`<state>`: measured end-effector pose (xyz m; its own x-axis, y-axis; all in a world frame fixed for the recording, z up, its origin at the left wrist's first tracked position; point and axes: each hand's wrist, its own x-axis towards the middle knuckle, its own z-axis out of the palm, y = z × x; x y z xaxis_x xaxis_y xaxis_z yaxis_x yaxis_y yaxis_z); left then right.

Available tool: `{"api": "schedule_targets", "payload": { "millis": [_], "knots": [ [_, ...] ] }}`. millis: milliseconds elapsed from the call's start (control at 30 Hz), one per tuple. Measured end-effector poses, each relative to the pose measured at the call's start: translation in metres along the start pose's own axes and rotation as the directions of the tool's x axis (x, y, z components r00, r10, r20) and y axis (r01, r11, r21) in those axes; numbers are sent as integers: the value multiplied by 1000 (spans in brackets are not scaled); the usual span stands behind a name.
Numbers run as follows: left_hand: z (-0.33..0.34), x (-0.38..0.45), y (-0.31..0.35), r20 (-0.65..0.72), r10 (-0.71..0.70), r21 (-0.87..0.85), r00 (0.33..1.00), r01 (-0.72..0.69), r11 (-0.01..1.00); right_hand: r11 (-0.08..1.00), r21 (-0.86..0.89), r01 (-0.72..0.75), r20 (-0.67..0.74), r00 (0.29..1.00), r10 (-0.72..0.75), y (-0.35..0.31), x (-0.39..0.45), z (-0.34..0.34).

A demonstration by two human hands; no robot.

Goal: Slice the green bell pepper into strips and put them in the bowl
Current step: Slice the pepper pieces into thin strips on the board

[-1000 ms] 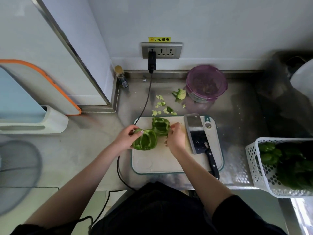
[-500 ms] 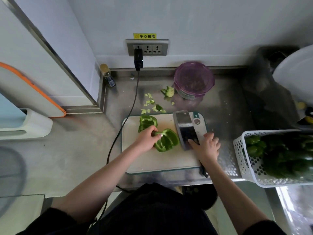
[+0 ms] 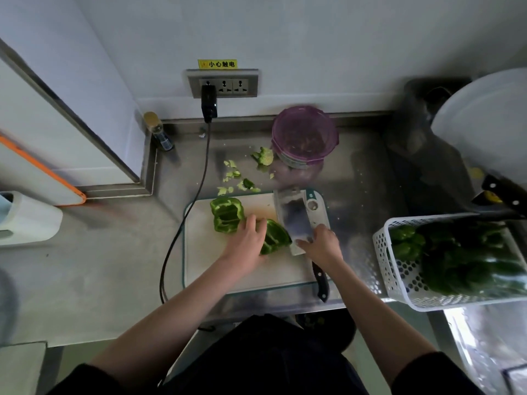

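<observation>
Two green bell pepper halves lie on the white cutting board [image 3: 199, 260]. The far half [image 3: 226, 215] sits untouched at the board's back left. My left hand [image 3: 246, 243] curls over the near half [image 3: 276, 236] at the board's middle and holds it. Just right of it, my right hand [image 3: 323, 246] grips the cleaver [image 3: 293, 220] where blade meets handle; the blade is blurred and the black handle sticks out below my wrist. The purple bowl [image 3: 303, 138] stands behind the board by the wall, with something dark inside.
Pepper core and trimmings [image 3: 245, 175] lie between board and bowl. A black cable [image 3: 182, 223] runs from the wall socket past the board's left edge. A white basket [image 3: 399, 280] of green peppers stands at the right. A small bottle [image 3: 159, 132] sits in the back corner.
My left hand carried one pepper half rightward to the board's middle. My right hand left the pepper, reached the cleaver and closed on it. The camera view shifted right.
</observation>
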<state>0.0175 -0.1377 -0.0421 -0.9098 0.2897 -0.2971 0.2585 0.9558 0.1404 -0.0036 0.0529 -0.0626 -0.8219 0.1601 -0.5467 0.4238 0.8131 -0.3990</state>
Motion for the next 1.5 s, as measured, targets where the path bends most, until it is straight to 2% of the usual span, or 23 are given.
{"api": "schedule_targets", "payload": {
  "millis": [133,233,333,533,700,833,1033,1200,1400,1500],
  "knots": [
    [3,4,1,-31,2,-12,1000,-3,1000,983,143,115,38,992,-122,-5,-20,-5],
    [6,-1,-4,-78,59,8,995,-58,998,955,293,50,77,994,-76,-9,-32,-2],
    [10,-6,-10,-116,134,11,984,-134,991,968,246,53,44,997,-66,-13,-42,1],
    [13,-5,-18,-147,304,160,941,-281,946,985,126,118,-75,991,-110,-15,-67,6],
    [19,8,-25,-184,537,260,823,-486,835,988,66,140,-110,985,-132,-16,-76,9],
    [22,19,-34,-146,633,340,760,-562,754,990,55,127,-157,981,-117,-23,-79,13],
    [10,25,-34,1,654,387,756,-603,697,988,109,113,-198,976,-90,-33,-83,15],
    [12,28,-42,-9,669,360,743,-622,695,960,276,48,-268,963,29,-20,-90,7],
    [4,33,-36,-7,724,358,690,-674,646,990,137,36,-225,974,-4,-29,-92,24],
    [8,32,-30,2,708,379,706,-656,653,997,83,2,-201,979,15,-33,-92,36]
  ]
}}
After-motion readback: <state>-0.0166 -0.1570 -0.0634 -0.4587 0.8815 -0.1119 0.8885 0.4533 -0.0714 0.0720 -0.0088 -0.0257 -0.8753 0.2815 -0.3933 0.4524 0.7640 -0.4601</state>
